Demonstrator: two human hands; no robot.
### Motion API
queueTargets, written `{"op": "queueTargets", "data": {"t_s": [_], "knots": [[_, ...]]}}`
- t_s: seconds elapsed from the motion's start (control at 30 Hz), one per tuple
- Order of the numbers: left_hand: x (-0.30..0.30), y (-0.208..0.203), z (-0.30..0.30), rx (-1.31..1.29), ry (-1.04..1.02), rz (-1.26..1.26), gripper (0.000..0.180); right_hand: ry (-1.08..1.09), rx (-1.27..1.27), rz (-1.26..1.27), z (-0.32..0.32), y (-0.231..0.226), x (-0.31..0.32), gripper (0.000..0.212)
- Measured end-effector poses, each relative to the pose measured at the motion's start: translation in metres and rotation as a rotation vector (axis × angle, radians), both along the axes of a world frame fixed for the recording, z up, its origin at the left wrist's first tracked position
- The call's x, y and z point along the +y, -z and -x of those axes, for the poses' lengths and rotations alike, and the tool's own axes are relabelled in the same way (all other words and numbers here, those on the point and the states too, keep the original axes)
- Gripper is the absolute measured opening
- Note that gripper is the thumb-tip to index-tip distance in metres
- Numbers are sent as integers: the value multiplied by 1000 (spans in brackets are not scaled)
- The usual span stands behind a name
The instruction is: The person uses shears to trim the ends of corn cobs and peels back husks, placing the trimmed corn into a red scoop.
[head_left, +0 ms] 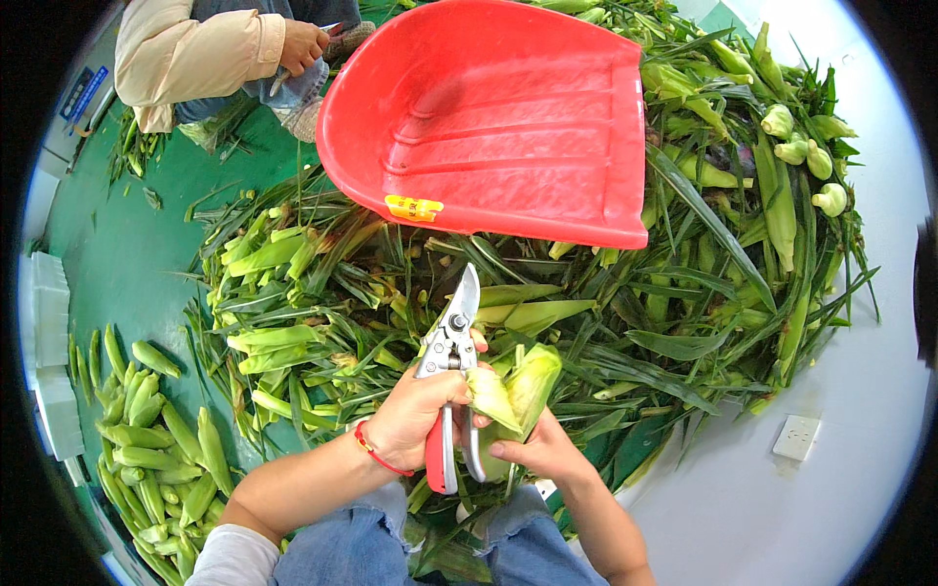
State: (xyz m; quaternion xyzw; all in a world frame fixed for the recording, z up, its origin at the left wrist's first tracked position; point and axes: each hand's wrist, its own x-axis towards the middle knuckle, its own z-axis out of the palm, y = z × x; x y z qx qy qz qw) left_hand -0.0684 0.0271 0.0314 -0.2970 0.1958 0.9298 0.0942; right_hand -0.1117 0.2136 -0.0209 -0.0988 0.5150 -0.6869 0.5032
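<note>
My left hand (420, 415) is closed round a pair of pruning shears (449, 344) with silver and red handles; the blades point away from me. The thumb of that hand also presses on a pale green husk leaf at the side of an ear of corn (533, 383). Closed on the ear's lower part is my right hand (547, 449), its fingers mostly hidden behind the husk. The ear is held tilted above my knees, in front of a big heap of corn and leaves (674, 322).
A large red plastic scoop (508, 127) lies on the heap, straight ahead. At the lower left is a pile of green ears (161, 459) on the green floor. A co-worker's hand (303, 47) holds a tool at the upper left. A white wall with a socket (796, 437) stands at right.
</note>
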Motion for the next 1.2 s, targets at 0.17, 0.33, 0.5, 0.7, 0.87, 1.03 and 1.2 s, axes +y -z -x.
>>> {"op": "queueTargets", "data": {"t_s": [0.17, 0.33, 0.5, 0.7, 0.87, 1.03, 1.2], "knots": [[0, 3, -2, 184, -48, -228, 52, 56, -382, 325, -13, 12, -7, 72], [-3, 3, -9, 214, -81, -193, 52, 194, -204, 150, -19, 9, -13, 94], [6, 2, -16, 290, -67, 74, 51, 494, 702, 154, -5, -4, -17, 80], [18, -3, -16, 346, 24, 482, 51, 691, 548, 118, 1, -26, -36, 48], [6, -9, -9, 250, -116, -93, 52, 624, -55, 75, 16, -43, -38, 48], [-3, -3, -11, 155, -94, -290, 52, 591, -280, 37, 29, -47, -39, 41], [-16, 4, -14, 219, 204, 79, 56, 524, 118, -71, 23, -43, -36, 35]]}}
